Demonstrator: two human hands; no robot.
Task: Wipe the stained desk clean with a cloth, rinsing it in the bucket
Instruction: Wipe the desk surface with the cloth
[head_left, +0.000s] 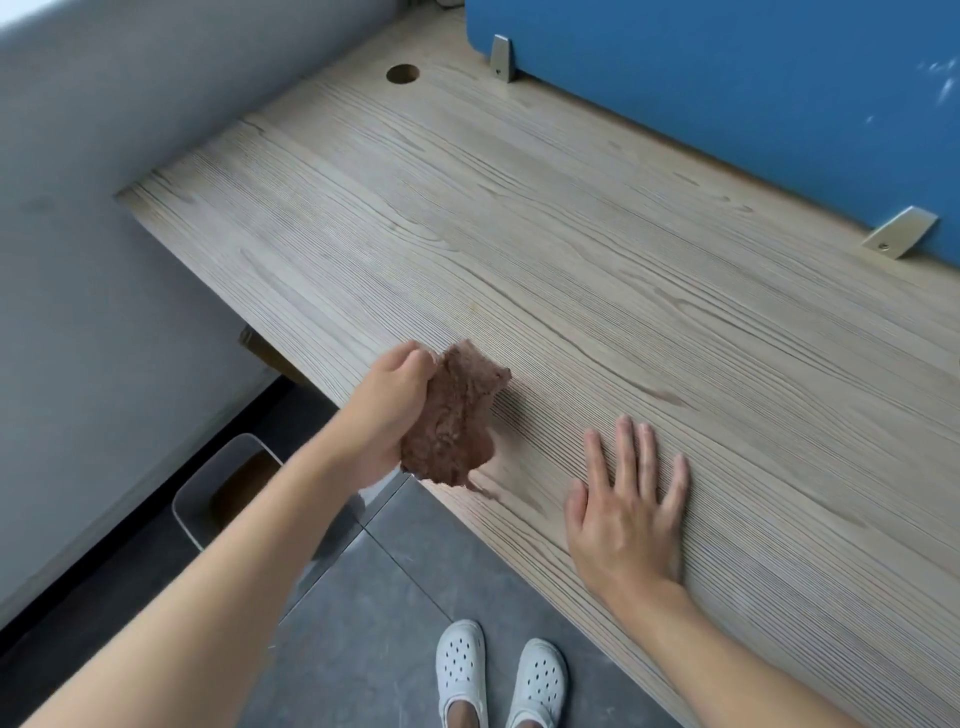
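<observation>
Nearest, a pair of white clogs (498, 675) stands on the grey tiled floor at the table's front edge.

The right hand (623, 519) lies flat on the wood-grain table (571, 260), palm down and fingers straight and spread. It holds nothing and looks like a brace.

To its left, the left hand (387, 410) grips the brown cloth (452, 421), fingers curled round one side of the wad. The rest of the cloth hangs free over the front edge of the table. I cannot tell whether its lower fringe touches the wood. Just beside that fringe is a faint brownish smear (488, 491).

The cloth looks soft, fluffy and limp, and probably light. If it is wet it will be heavier and may drip. It will fold to whatever shape the fingers give it, so a bunched handful should hold well, and flattening it under the palm would give more wiping contact.

Below and left, partly under the table, the white bucket (183, 512) sits on the floor with brownish water in it.

Farther back are a round cable hole (402, 74) and a blue partition (727, 104) held by metal brackets (501, 57).
</observation>
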